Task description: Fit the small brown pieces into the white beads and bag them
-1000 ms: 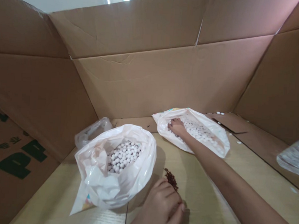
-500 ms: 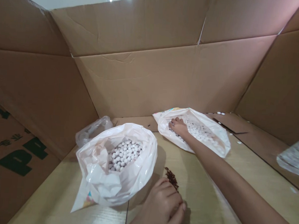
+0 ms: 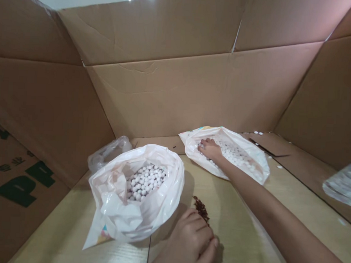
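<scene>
My left hand [image 3: 189, 240] is closed in a fist low in the middle of the view. From beyond its knuckles a dark reddish-brown, crinkled strip [image 3: 201, 209] sticks out over the table; the rest is hidden by the fingers. Farther off, my right hand [image 3: 210, 148] reaches into a white plastic bag [image 3: 261, 155] lying on its side. Its fingers are bent and slightly apart among small white balls [image 3: 231, 152], their tips partly hidden. Left of my left hand stands a second white bag [image 3: 165, 209], its mouth wide, with white balls [image 3: 147, 181] inside.
Tall cardboard walls [image 3: 165, 95] enclose the wooden table [image 3: 231, 236] at the back and sides. A clear plastic bag [image 3: 109, 151] lies behind the left white bag. Clear plastic [image 3: 345, 185] is at the right edge. Several loose white pieces [image 3: 258, 132] lie near the back right.
Both hands stay almost where they were. The whole view shifts very slightly, and the bags keep their places.
</scene>
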`<state>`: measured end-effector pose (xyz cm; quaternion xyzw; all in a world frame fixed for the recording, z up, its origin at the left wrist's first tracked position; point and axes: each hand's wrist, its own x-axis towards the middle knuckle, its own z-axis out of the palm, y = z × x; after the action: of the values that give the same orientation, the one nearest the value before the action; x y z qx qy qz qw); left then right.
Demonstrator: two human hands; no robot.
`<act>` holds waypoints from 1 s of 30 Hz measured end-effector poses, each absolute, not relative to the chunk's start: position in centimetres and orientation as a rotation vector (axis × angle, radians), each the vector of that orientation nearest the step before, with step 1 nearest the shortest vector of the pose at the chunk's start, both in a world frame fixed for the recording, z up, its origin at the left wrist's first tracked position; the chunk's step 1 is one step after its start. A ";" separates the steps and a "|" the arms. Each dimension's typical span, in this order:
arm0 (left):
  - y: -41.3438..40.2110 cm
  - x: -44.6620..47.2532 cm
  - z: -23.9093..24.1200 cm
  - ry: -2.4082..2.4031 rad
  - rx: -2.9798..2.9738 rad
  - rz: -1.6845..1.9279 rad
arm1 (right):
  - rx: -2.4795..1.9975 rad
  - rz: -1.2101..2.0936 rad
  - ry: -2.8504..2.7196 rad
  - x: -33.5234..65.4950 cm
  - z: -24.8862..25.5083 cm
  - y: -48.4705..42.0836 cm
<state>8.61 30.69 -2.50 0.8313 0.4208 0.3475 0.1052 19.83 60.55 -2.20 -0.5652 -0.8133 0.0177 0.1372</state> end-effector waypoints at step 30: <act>30.5 8.8 -1.7 1.233 2.514 1.000 | -1.868 0.227 -2.448 21.0 -2.9 60.9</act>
<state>8.84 30.55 -1.73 0.8425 0.4134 0.3351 0.0841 21.01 60.86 -2.86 -0.6048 -0.7925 0.0736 0.0267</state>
